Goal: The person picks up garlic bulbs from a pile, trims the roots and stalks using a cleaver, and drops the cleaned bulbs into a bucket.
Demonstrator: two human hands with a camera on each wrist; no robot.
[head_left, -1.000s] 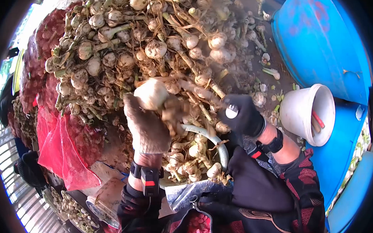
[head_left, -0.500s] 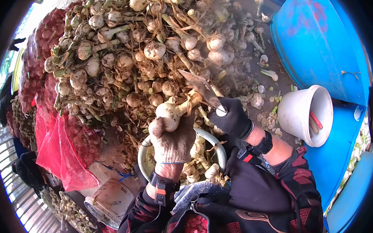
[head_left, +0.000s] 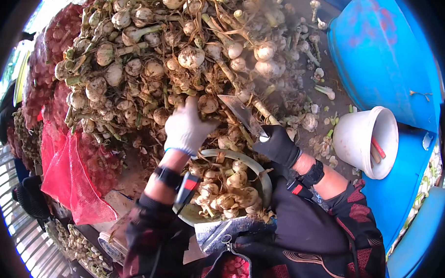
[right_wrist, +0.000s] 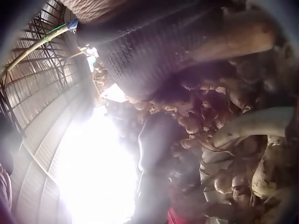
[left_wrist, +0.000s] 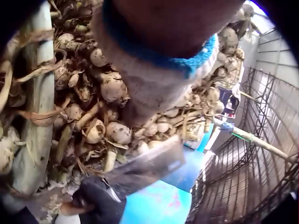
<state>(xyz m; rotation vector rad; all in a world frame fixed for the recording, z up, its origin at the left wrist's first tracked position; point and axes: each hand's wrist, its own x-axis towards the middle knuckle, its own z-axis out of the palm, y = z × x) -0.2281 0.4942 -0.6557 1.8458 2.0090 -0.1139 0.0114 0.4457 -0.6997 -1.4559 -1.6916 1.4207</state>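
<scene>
A big pile of dirty, stalked garlic bulbs (head_left: 180,57) fills the upper middle of the head view. My left hand (head_left: 185,126), in a pale knit glove, reaches into the pile's near edge with fingers spread, touching bulbs beside one round bulb (head_left: 207,104). My right hand (head_left: 277,144), in a black glove, grips a knife whose blade (head_left: 242,114) points up-left, just right of the left hand. The left wrist view shows the blade (left_wrist: 145,168) and black glove (left_wrist: 96,205) below the pale glove (left_wrist: 154,79). A round bowl (head_left: 265,179) of trimmed bulbs sits on my lap under both hands.
A white bucket (head_left: 367,139) with a red-handled tool lies tilted at right, against blue barrels (head_left: 381,50). Red mesh sacks (head_left: 77,178) of bulbs lie at left. Cut stalks and skins (head_left: 321,91) litter the ground right of the pile. A metal fence (left_wrist: 243,186) stands behind.
The left hand no longer holds the bulb it had at the knife; it has moved up to the pile with spread fingers. The right hand and knife have barely moved.
</scene>
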